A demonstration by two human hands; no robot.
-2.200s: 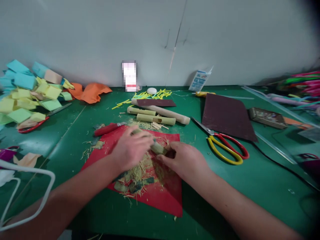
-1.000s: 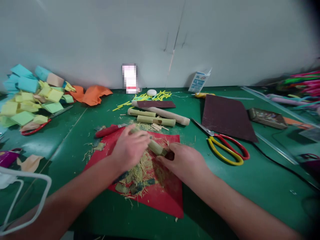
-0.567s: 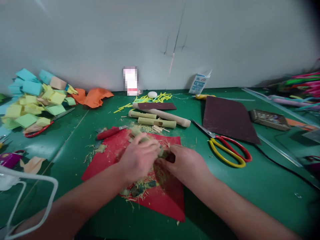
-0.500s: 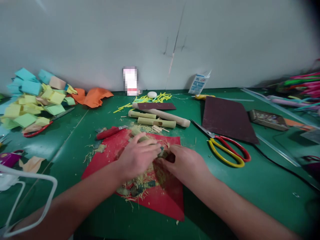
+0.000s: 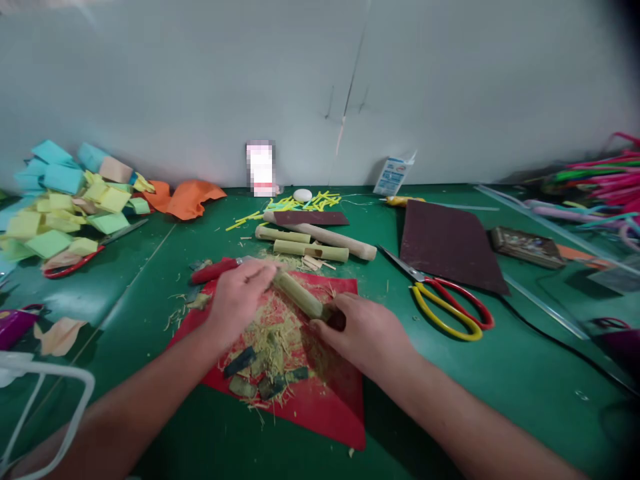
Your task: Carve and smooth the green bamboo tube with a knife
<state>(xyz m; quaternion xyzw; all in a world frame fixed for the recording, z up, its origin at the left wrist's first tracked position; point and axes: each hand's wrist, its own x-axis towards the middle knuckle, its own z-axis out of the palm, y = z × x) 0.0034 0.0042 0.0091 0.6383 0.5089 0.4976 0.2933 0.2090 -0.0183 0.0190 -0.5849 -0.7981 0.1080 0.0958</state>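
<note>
A pale green bamboo tube (image 5: 299,295) lies slantwise over the red sheet (image 5: 345,400). At its far left end the fingers of my left hand (image 5: 243,290) are closed, with the fingertips on the tube. My right hand (image 5: 367,327) grips the near right end between thumb and fingers. Something dark shows inside that grip, too shaded to make out. Just behind my left hand lies a knife with a red handle (image 5: 215,271), its blade partly covered by the hand. Below the tube are bamboo shavings (image 5: 273,343) and dark green scraps (image 5: 240,361).
Behind the sheet lie two cut bamboo pieces (image 5: 311,251) and a pale wooden rod (image 5: 345,241). Scissors with red and yellow handles (image 5: 450,307) and a dark brown sheet (image 5: 450,247) are at right. Folded paper pieces (image 5: 65,200) heap up at left. A white frame (image 5: 83,400) stands near left.
My left hand has slid left and away along the bamboo tube, uncovering its middle and the shavings below. My right hand stays at the near end.
</note>
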